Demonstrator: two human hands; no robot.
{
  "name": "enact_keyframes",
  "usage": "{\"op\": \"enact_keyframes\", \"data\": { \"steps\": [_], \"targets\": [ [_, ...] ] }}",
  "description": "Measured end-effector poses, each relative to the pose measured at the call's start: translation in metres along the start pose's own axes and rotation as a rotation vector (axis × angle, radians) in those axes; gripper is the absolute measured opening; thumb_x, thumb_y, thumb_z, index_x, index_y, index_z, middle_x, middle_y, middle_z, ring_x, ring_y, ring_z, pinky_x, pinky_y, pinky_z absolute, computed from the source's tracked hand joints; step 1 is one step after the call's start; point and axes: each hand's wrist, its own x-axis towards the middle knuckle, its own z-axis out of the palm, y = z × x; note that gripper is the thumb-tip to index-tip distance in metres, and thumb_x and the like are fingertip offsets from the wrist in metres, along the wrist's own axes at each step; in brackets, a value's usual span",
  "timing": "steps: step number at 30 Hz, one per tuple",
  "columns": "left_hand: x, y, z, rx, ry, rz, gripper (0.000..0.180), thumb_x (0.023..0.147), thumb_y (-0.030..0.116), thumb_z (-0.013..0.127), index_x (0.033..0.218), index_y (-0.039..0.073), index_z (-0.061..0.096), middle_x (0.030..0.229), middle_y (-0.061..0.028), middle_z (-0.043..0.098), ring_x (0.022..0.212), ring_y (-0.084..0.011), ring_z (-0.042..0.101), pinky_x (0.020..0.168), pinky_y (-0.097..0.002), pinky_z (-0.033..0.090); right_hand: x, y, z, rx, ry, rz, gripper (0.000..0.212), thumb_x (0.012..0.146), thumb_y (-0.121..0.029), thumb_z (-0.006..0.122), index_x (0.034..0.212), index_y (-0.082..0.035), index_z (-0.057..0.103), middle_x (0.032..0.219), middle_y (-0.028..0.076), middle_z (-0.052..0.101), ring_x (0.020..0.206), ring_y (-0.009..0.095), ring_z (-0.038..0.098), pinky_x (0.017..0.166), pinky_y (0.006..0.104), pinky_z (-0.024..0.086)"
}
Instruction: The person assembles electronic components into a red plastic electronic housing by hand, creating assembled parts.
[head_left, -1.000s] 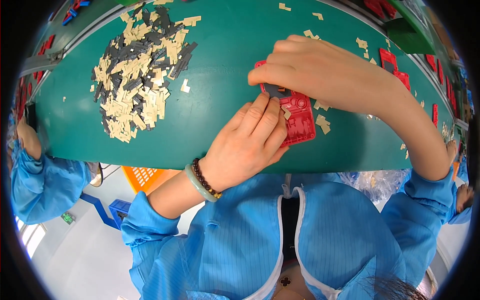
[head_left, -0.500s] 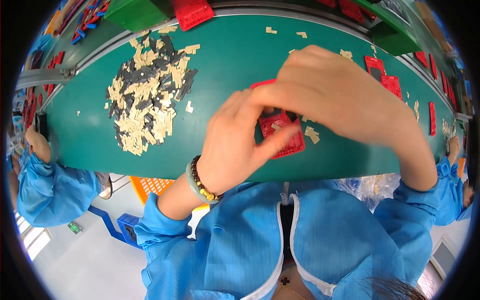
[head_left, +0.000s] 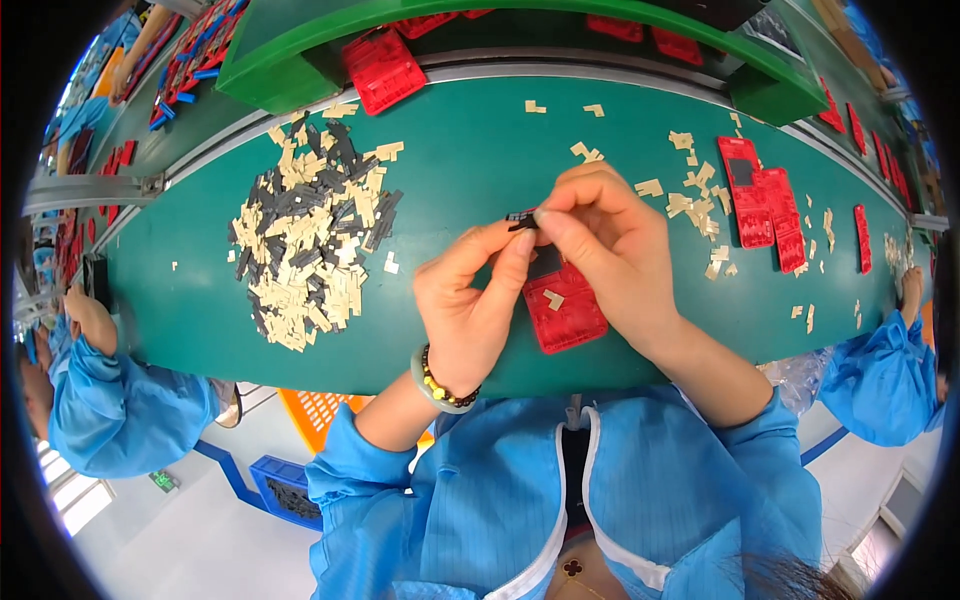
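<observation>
A small dark strip-like piece (head_left: 521, 220) is pinched between the fingertips of my left hand (head_left: 465, 300) and my right hand (head_left: 618, 250). Both hands are closed around its ends, just above a red plastic housing (head_left: 568, 318) lying on the green table. A cream L-shaped scrap (head_left: 554, 299) rests on that housing, whose upper part my hands partly cover. To my left spreads a large pile of cream and dark flat pieces (head_left: 310, 220). My left wrist carries a pale bangle and a beaded bracelet.
More red housings (head_left: 768, 205) lie at the right, beside scattered cream scraps (head_left: 695, 190). Another red housing (head_left: 383, 70) leans near the green shelf (head_left: 500, 22) across the far edge. People in blue work at both sides. An orange basket (head_left: 318, 415) stands below the table edge.
My right hand has drawn back and down from above my left. Its fingers now meet my left fingertips at the dark piece. The view has shifted, showing more of the far shelf.
</observation>
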Motion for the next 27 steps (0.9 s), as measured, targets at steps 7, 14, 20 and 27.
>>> {"op": "enact_keyframes", "data": {
  "steps": [7,14,20,27],
  "targets": [
    [0.003,-0.009,-0.029,0.732,-0.316,0.534,0.034,0.076,0.008,0.073,0.108,-0.001,0.065,0.104,-0.0135,0.064,0.1,-0.0328,0.061,0.083,-0.0404,0.051,0.023,0.007,-0.034,-0.417,-0.172,0.339,0.009,0.088,-0.007,0.066,0.087,0.001,0.063,0.067,0.001,0.063,0.061,0.003,0.055,0.053,0.0195,0.042],
    [-0.012,-0.02,-0.017,0.888,-0.437,0.501,0.043,0.074,0.016,0.076,0.11,-0.002,0.063,0.12,-0.0164,0.058,0.114,-0.0332,0.055,0.094,-0.0416,0.048,0.024,0.016,-0.035,-0.466,-0.142,0.422,0.01,0.083,-0.007,0.068,0.083,0.003,0.064,0.06,0.003,0.063,0.052,0.005,0.055,0.047,0.0221,0.041],
    [-0.012,-0.02,-0.017,0.92,-0.44,0.497,0.044,0.074,0.016,0.076,0.112,-0.002,0.063,0.121,-0.0167,0.057,0.114,-0.0337,0.054,0.094,-0.0417,0.049,0.025,0.021,-0.035,-0.494,-0.157,0.403,0.009,0.081,-0.006,0.068,0.081,0.003,0.065,0.06,0.003,0.062,0.052,0.005,0.056,0.047,0.0222,0.042],
    [-0.011,-0.021,-0.017,0.913,-0.439,0.481,0.046,0.073,0.016,0.076,0.113,-0.001,0.061,0.125,-0.0165,0.054,0.116,-0.0343,0.053,0.093,-0.0422,0.048,0.026,0.024,-0.032,-0.583,-0.159,0.334,0.01,0.079,-0.008,0.068,0.081,0.002,0.066,0.058,0.004,0.063,0.051,0.009,0.058,0.048,0.0255,0.045]
  ]
}}
